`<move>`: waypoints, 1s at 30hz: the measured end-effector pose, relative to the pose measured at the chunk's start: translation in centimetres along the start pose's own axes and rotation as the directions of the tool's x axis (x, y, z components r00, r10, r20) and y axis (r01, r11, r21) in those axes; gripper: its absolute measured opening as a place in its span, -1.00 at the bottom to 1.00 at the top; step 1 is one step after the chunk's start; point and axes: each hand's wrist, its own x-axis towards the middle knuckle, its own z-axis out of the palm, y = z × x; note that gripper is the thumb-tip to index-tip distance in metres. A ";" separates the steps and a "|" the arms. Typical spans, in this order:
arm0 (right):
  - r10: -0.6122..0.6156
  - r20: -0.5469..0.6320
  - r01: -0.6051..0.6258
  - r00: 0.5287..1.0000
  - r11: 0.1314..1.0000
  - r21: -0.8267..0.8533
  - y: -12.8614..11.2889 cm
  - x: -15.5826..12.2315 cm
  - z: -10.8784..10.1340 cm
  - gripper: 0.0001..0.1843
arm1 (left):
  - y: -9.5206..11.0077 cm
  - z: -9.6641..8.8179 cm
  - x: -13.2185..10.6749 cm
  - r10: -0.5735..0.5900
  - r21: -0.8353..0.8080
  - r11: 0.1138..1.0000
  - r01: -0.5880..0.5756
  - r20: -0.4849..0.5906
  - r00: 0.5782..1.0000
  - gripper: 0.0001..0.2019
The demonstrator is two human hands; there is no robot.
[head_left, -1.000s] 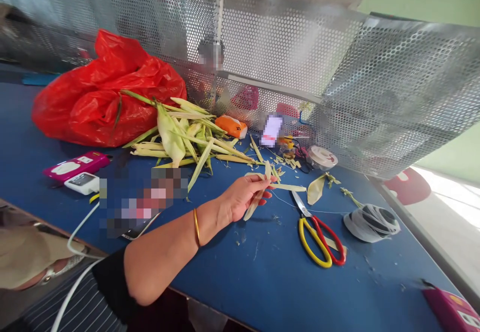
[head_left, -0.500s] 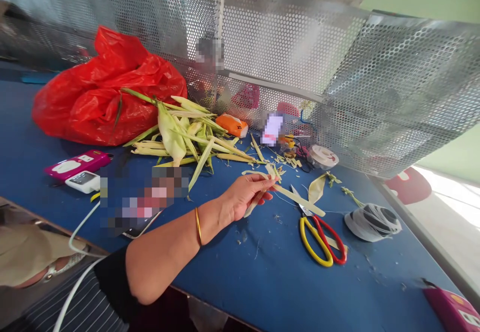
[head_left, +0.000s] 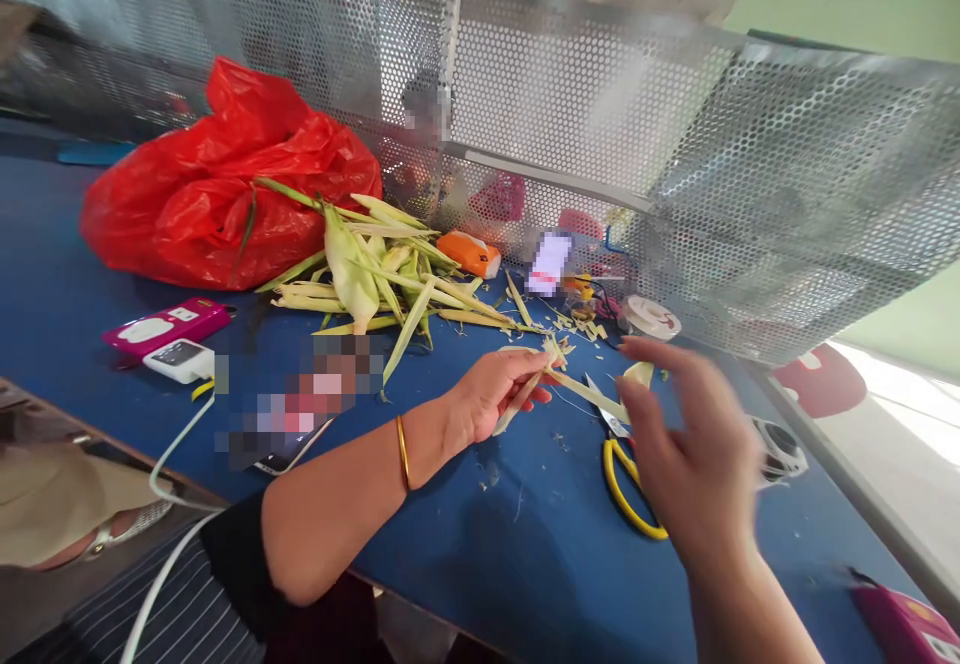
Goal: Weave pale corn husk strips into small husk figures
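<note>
My left hand [head_left: 504, 392] is closed, pinching pale corn husk strips [head_left: 589, 393] between thumb and fingers. One strip points right and another hangs below the palm. My right hand [head_left: 694, 444], slightly blurred, hovers at the right with thumb and forefinger apart; nothing shows held in it. It partly covers the scissors [head_left: 634, 499], whose yellow handle loop and blade still show on the blue table. Past its fingertips lies a loose piece of husk [head_left: 638, 374]. Partly behind the wrist is a spool of grey thread [head_left: 780, 449].
A heap of husks [head_left: 352, 274] lies against a red plastic bag [head_left: 225, 194]. Near it are an orange packet [head_left: 469, 254], a phone [head_left: 300, 434] and a magenta device [head_left: 169, 329]. Perforated metal panels [head_left: 555, 94] close off the back; a tape roll [head_left: 651, 318] sits before them.
My right hand has come into view from the lower right, over the scissors and spool. My left hand keeps its pinch on the husk strips. The view has shifted slightly.
</note>
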 end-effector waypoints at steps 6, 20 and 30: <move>0.013 0.241 0.000 0.970 0.999 -0.054 2.5 -1.0 4.0 -0.67 | -0.5 0.0 0.3 0.131 0.101 0.986 -0.130 -0.002 0.991 -0.86; 0.195 0.332 -0.295 0.923 0.912 0.286 0.9 -1.5 4.1 -0.56 | -0.8 0.1 0.3 0.186 0.217 0.961 -0.175 -0.033 0.982 -0.85; 0.519 0.727 -0.762 0.449 -0.203 0.615 3.1 -1.0 5.7 -0.66 | -0.6 0.3 -0.3 -0.014 0.325 0.946 -0.016 0.091 0.996 -0.62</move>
